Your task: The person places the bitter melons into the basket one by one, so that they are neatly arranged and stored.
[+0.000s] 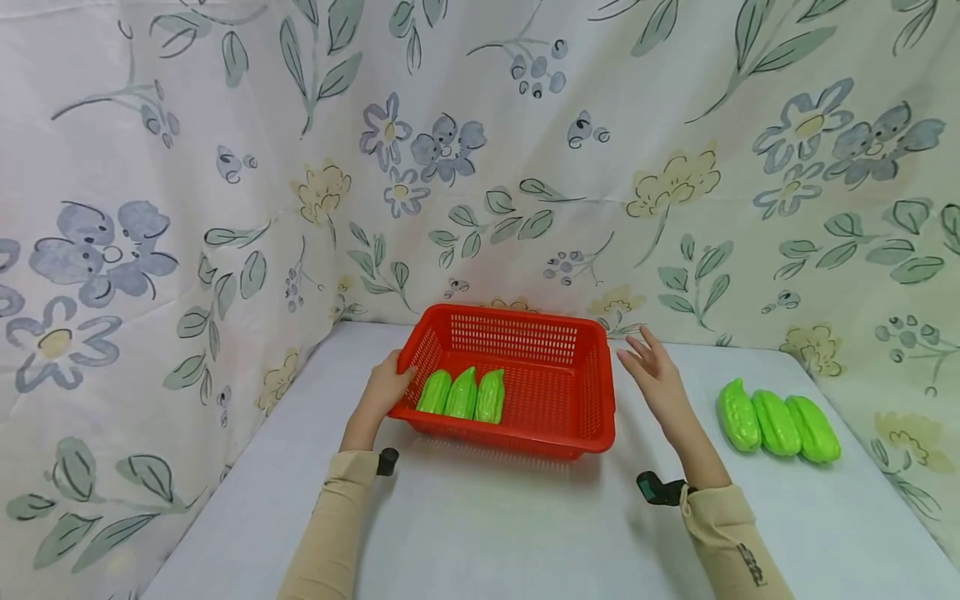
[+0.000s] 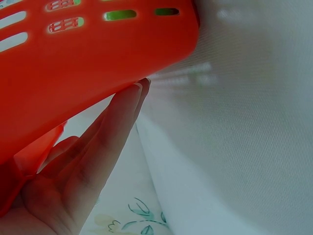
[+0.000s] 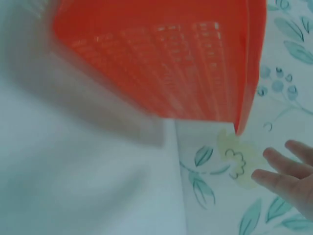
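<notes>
My left hand [image 1: 386, 385] grips the left rim of a red plastic basket [image 1: 517, 432], thumb over the rim; in the left wrist view its fingers [image 2: 120, 110] reach along the outer wall. The basket has slotted walls and is tilted, with its shadow on the table below. Inside, at the left end, three glossy green ridged vegetables [image 1: 461, 393], resembling bitter gourds, lie side by side. Just off the basket's right side, my right hand [image 1: 654, 379] is held up with fingers spread and nothing in them; the right wrist view shows its fingertips apart from the basket wall [image 3: 195, 73].
Three more green ridged vegetables [image 1: 777, 423] lie in a row on the white table [image 1: 480, 533], right of my right hand. A floral curtain [image 1: 495, 167] hangs along the table's back and sides. Dark wrist devices [image 1: 660, 489] sit at both cuffs.
</notes>
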Tool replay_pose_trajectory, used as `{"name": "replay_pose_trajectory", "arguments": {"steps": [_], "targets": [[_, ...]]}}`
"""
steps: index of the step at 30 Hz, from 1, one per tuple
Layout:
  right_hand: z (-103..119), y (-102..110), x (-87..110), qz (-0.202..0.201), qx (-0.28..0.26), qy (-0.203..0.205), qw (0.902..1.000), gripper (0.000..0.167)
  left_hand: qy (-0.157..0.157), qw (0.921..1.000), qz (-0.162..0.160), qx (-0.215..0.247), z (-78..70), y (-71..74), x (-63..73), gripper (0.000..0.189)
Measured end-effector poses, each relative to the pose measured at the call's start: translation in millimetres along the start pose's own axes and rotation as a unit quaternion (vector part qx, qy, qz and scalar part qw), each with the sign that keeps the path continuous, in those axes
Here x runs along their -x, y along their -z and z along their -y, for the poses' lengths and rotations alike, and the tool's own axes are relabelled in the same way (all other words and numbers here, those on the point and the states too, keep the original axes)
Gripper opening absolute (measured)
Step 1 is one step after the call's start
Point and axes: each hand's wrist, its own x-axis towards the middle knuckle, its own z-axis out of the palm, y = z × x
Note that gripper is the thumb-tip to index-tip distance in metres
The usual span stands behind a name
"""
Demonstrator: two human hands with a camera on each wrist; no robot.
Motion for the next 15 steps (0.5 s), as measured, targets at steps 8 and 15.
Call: {"name": "replay_pose_trajectory", "arguments": {"steps": [8, 15], "targets": [[-11, 17, 2.1, -0.02, 0.022, 0.003, 0.9996, 0.076, 0.001, 1.0, 0.001, -0.001, 1.4, 0.5, -0.6, 0.049], [-16, 29, 5.0, -0.039, 0.022, -0.008, 0.9989, 0.076, 0.0, 1.0, 0.0, 0.002, 2.4, -0.3, -1.9, 0.048]]}}
